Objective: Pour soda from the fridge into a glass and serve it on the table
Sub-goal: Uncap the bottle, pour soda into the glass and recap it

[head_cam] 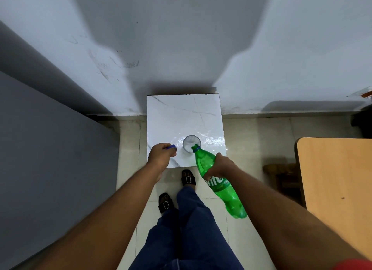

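Observation:
A green soda bottle [218,184] is tipped steeply, its open mouth over the rim of a clear glass [191,144]. White foam shows inside the glass. My right hand [220,166] grips the bottle around its middle. The glass stands near the front edge of a small white marble-top table [181,115]. My left hand [161,156] hovers over the table's front left corner, closed on the blue bottle cap [172,147].
A grey fridge side [50,159] fills the left. A light wooden table [338,181] is at the right, with a dark wooden stool [281,175] beside it. The wall is just behind the small table. My legs and sandals stand on the tiled floor.

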